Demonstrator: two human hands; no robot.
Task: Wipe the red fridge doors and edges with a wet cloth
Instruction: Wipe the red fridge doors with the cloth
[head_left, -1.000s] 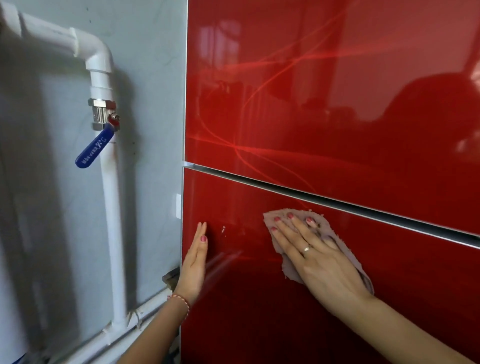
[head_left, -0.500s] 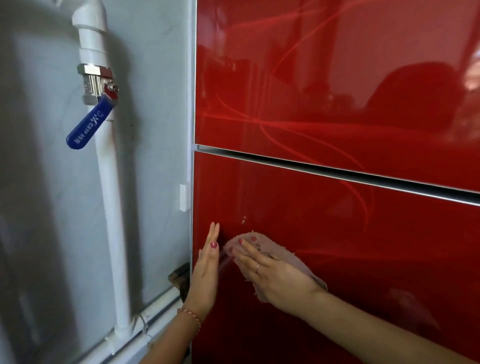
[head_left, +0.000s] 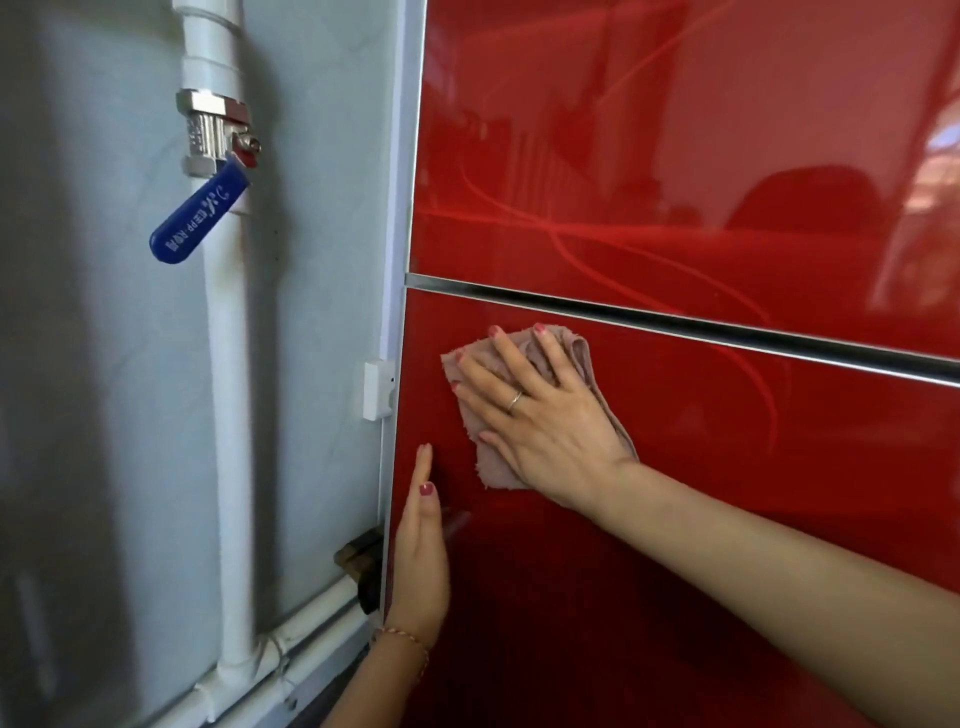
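Observation:
The glossy red fridge fills the right side, with an upper door and a lower door split by a silver strip. My right hand lies flat on a pinkish cloth, pressing it against the lower door near its top left corner, just under the strip. My left hand rests flat and edge-on against the lower door's left edge, fingers straight and together, holding nothing.
A grey wall stands left of the fridge. A white pipe with a blue-handled valve runs down it and joins pipes near the floor. A small white box sits on the fridge's side edge.
My right hand has slid the cloth up from the lower left of the door to just under the silver strip. My left hand has stayed at the door's left edge.

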